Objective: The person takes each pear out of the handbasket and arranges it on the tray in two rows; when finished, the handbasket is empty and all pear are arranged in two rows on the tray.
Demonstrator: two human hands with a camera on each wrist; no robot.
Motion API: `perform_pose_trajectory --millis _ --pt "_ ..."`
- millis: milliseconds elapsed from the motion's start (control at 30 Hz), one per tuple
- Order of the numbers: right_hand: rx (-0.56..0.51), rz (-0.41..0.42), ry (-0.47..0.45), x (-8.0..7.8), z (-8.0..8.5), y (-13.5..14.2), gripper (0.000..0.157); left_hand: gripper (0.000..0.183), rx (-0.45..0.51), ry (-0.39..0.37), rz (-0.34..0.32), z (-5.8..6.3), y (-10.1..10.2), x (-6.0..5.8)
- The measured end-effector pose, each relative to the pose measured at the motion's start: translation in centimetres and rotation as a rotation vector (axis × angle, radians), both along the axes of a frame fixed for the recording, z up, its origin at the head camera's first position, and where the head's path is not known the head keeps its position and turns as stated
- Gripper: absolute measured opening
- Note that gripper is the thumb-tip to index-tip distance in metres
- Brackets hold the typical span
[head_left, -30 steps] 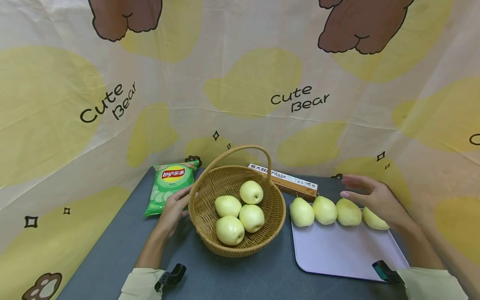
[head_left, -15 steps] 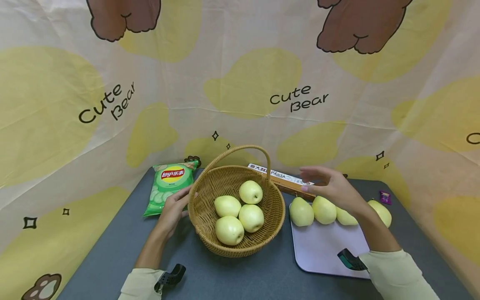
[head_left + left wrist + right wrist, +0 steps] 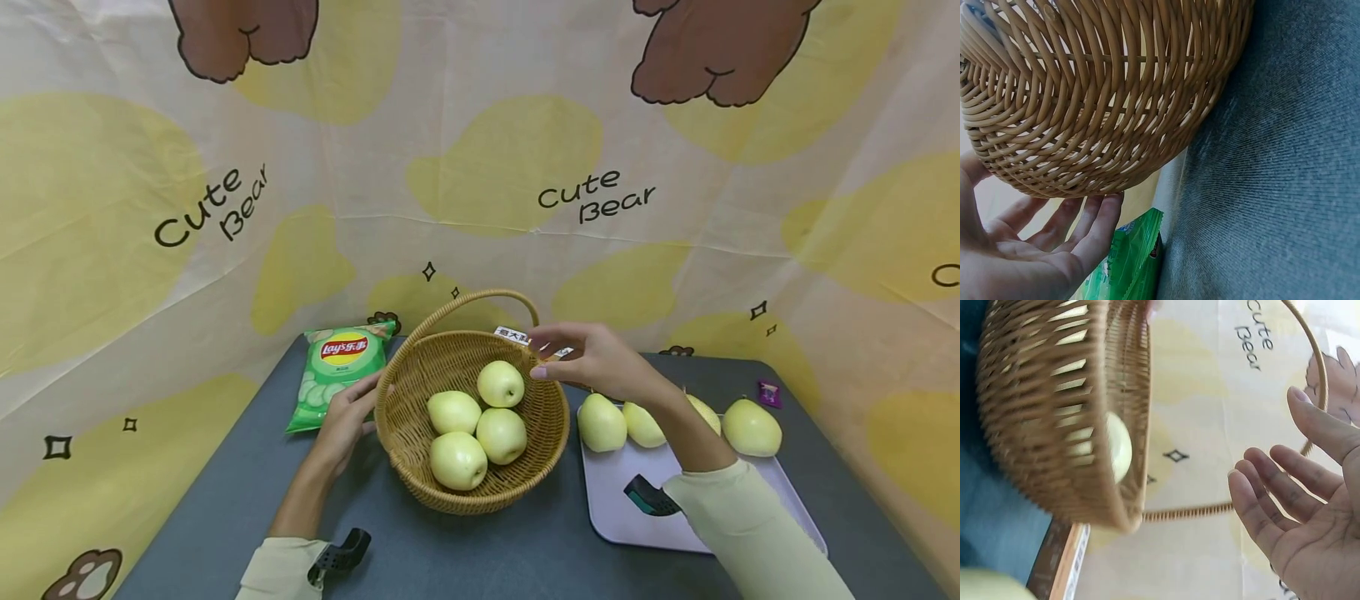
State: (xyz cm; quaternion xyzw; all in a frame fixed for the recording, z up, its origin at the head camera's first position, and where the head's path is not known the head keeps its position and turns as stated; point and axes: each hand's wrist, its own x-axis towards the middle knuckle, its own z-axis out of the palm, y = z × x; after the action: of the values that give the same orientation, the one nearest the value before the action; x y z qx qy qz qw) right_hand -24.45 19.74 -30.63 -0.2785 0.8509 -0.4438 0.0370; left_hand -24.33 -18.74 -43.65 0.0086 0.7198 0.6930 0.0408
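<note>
A wicker basket [image 3: 420, 367] with a tall handle stands mid-table, tilted toward me. Inside it are several pale yellow-green pears [image 3: 457, 461]. At its left side my left hand [image 3: 348, 421] grips the rim, the thumb over the edge and the fingers [image 3: 1100, 228] against the outer weave. My right hand [image 3: 600, 367] hovers by the basket's right rim, near the foot of the handle [image 3: 1188, 513]. Its fingers are loosely bent and hold nothing. More pears [image 3: 602, 422] stand in a row along the back of the lilac tray [image 3: 622, 508], partly hidden by my right forearm.
A green bag of chips [image 3: 337, 375] lies behind my left hand. The pasta box [image 3: 512, 335] sits behind the basket, mostly covered by my right hand. A small purple packet [image 3: 769, 394] is at the far right. A printed cloth [image 3: 480, 192] hangs behind the table.
My right hand has moved left from above the tray's right-hand pears to the basket's right rim, uncovering the rightmost pear and the purple packet. The left hand and basket have stayed put.
</note>
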Motion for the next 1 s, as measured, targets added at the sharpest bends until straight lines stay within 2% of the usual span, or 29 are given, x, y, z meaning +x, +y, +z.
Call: perform_pose_trajectory --millis 233,600,1000 --pt "0.022 0.076 -0.014 -1.0 0.3 -3.4 0.054 0.064 0.006 -0.001 -0.001 0.0 -0.1 0.0" --pt "0.110 0.117 -0.033 -3.3 0.5 -7.2 0.055 0.065 -0.004 -0.005 0.009 -0.1 -0.1 -0.1" --pt "0.087 0.164 -0.128 -5.9 -1.0 -9.3 0.062 0.063 -0.003 -0.007 0.015 -0.1 0.0 -0.1"
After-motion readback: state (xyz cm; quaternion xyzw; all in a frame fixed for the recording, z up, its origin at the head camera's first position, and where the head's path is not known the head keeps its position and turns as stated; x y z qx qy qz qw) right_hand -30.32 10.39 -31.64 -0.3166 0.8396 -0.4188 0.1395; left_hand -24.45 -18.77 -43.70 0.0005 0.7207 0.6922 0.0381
